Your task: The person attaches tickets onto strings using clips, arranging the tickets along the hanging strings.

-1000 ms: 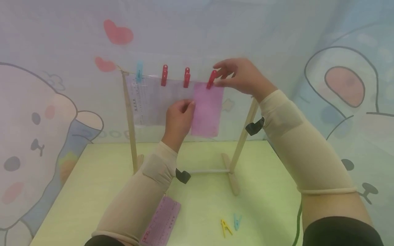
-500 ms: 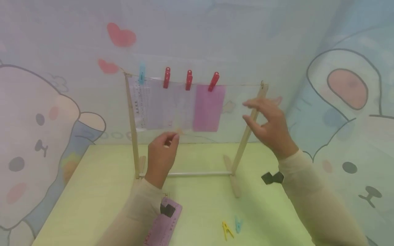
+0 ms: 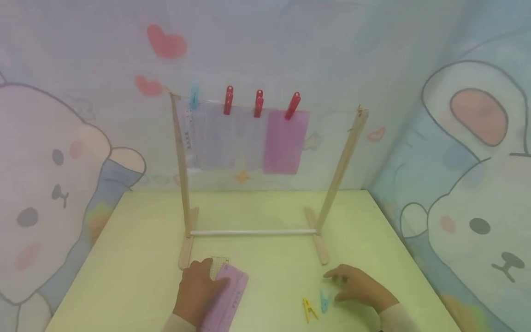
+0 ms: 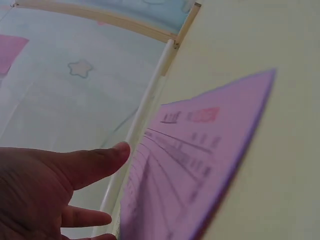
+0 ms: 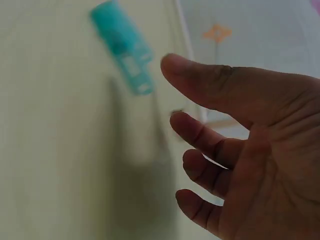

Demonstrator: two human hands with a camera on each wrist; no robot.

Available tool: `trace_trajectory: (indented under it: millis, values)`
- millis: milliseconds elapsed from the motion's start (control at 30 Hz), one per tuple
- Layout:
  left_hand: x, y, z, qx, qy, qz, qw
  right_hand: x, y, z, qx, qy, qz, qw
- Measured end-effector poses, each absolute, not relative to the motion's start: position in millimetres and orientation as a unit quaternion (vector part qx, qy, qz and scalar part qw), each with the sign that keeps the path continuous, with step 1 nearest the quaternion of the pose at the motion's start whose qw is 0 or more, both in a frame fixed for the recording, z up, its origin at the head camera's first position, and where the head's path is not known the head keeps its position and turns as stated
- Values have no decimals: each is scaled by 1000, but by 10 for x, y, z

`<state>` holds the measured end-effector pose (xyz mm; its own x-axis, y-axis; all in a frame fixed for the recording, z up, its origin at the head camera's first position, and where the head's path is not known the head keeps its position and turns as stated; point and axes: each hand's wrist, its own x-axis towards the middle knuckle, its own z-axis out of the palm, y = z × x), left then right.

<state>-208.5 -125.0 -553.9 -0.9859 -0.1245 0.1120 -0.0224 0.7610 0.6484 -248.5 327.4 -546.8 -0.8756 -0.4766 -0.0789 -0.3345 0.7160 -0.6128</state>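
Note:
My left hand (image 3: 198,288) lies on the near end of a pink printed sheet (image 3: 228,295) on the table, fingers loosely straight. In the left wrist view the thumb (image 4: 95,162) reaches toward the pink sheet (image 4: 200,165). My right hand (image 3: 352,286) hovers just right of a teal clothespin (image 3: 325,300) and a yellow clothespin (image 3: 308,309), holding nothing. In the right wrist view its spread fingers (image 5: 210,85) are close to the teal clothespin (image 5: 125,47) without touching it.
A wooden drying rack (image 3: 182,175) stands mid-table with a string across its top. A pink sheet (image 3: 285,142) and pale sheets (image 3: 215,138) hang from it under a blue clip (image 3: 193,97) and three red clips (image 3: 258,102). Cartoon curtains surround the yellow-green table (image 3: 137,240).
Both hands have dropped from the rack to the table. The left hand came down onto the pink printed sheet. The right hand moved beside the loose clothespins. The hung pink sheet stays clipped.

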Motion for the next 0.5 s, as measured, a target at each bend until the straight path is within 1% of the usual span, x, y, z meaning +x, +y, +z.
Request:
trace_trajectory:
  millis: [67,233,367,500]
  values:
    - [-2059,-1224,-5616,34,-946,-314,73,-2436,3337,-5650,-204,919,-317,115]
    - [-2041,-1192,-5720,23,-961,-262,88,-2310,3359,-5956,-175,911,-364,87]
    - [-2054,-1178,-5728,11,-959,-272,80,-2253,3311,-6062,-156,922,-350,50]
    - [-2073,-1150,-5754,9,-958,-279,66,-2246,3298,-6090,-186,930,-319,-1]
